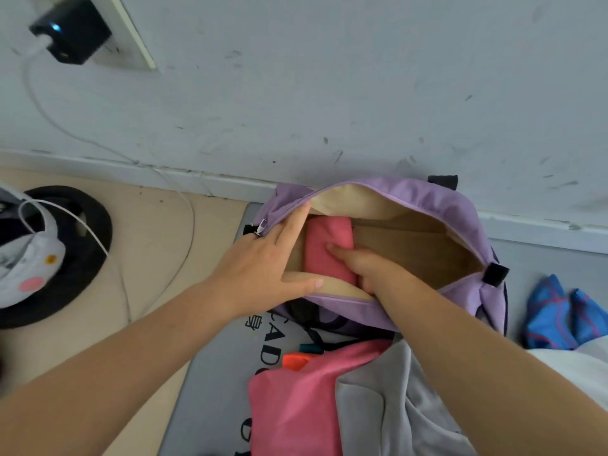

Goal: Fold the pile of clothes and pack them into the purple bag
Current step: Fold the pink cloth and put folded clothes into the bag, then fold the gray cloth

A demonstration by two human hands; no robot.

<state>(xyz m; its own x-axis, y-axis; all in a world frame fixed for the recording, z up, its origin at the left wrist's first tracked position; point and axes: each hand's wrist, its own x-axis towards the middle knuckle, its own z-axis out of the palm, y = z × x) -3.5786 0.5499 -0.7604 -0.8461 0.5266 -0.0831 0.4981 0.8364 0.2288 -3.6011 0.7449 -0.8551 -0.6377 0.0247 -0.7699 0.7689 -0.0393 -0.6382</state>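
Note:
The purple bag (437, 200) lies open against the wall, its beige lining showing. A folded pink garment (324, 245) stands inside at the bag's left end. My left hand (263, 258) spreads the opening, fingers straight on the far rim and thumb on the near rim. My right hand (365, 268) reaches inside, fingers curled against the pink garment's right side. In front of the bag lie a pink garment (292, 399) and a grey garment (388, 409).
A blue garment (556, 314) lies on the grey mat (214, 373) to the right of the bag. A black round object (88, 232) with a white item on it sits left. A charger (70, 29) with a white cable hangs from the wall.

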